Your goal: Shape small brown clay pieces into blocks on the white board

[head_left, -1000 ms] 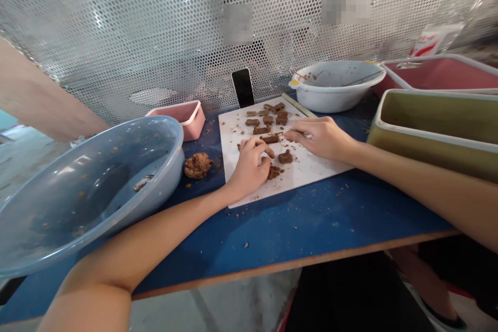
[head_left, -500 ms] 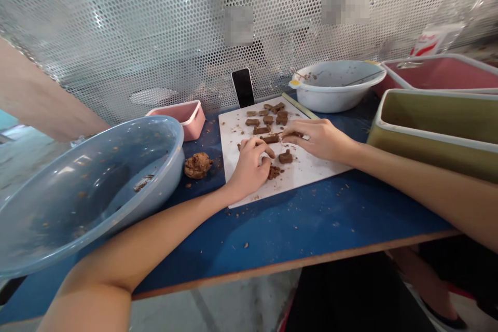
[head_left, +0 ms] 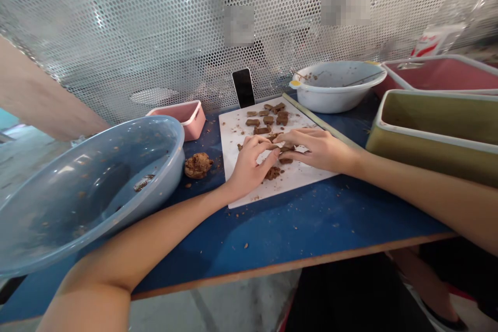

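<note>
My right hand (head_left: 321, 150) reaches over the white board (head_left: 249, 194), with thumb and fingers closed around a small brown clay piece (head_left: 287, 148). My left hand (head_left: 249, 166) rests on the board's left part, its fingers bent and thumb tip close to the fingertips; what lies between them is hidden. The two hands' fingertips almost meet. Crumbled clay (head_left: 273, 173) lies just below them. Behind the fingers, several small shaped clay pieces (head_left: 262, 130) sit on the board. Left of the board is a rough clay lump (head_left: 198, 165).
A large blue basin (head_left: 155, 187) stands at the left, with a small pink basket (head_left: 194, 119) behind it. A phone (head_left: 243, 88) leans against the perforated metal sheet. A stick (head_left: 311, 114) lies along the board's right edge. A white basin (head_left: 330, 99) and an olive tub (head_left: 428, 148) stand at the right.
My right hand has moved left and slightly nearer, over the clay piece beside my left hand. My left thumb has extended toward it. More of the stick now shows.
</note>
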{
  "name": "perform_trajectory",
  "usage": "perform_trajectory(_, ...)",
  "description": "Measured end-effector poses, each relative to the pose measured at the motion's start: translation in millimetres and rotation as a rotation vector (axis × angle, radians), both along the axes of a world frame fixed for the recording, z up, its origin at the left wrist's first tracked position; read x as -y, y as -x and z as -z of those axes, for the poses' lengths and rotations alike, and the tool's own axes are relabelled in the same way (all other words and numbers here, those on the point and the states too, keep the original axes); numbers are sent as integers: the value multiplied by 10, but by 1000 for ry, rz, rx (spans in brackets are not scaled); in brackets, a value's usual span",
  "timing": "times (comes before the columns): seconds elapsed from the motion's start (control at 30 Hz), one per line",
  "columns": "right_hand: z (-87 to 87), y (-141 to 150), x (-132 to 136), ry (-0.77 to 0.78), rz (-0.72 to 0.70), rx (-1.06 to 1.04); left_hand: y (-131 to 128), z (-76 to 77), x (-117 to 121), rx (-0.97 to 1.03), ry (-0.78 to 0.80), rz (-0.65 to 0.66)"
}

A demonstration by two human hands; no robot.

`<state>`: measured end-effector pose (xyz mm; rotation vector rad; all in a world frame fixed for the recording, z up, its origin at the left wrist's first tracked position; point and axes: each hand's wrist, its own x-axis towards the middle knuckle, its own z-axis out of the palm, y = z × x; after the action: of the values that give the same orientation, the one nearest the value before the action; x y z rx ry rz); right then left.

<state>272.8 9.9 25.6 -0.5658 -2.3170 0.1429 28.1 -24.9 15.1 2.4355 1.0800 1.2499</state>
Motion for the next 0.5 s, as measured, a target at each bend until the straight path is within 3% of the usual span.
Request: perform_trajectory(0.5, -69, 76, -15, -149, -75, -52, -12, -8, 15, 61, -47, -3)
